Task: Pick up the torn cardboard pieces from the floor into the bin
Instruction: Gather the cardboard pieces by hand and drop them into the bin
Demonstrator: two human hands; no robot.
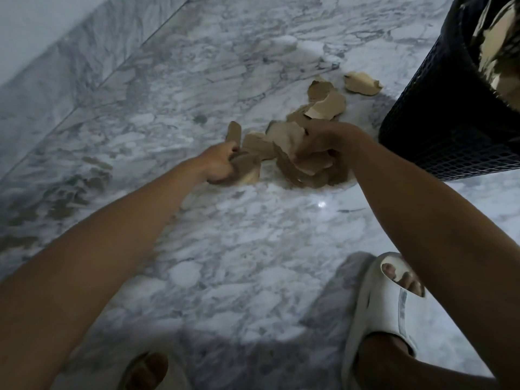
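Note:
Several torn brown cardboard pieces (326, 106) lie scattered on the marble floor, in a loose heap left of the bin. My left hand (221, 164) is down on the floor with its fingers closed around a curved cardboard piece (247, 167). My right hand (329, 142) grips a bunch of torn cardboard pieces (304, 164) at the near end of the heap. A single cardboard piece (363, 83) lies apart at the far end. The dark mesh bin (450, 114) stands at the right, with cardboard pieces showing inside it at its top.
The white-grey marble floor (225, 235) spreads all around, with a wall base at the far left. My feet in white slippers (385, 302) stand at the bottom, the right one close below the bin.

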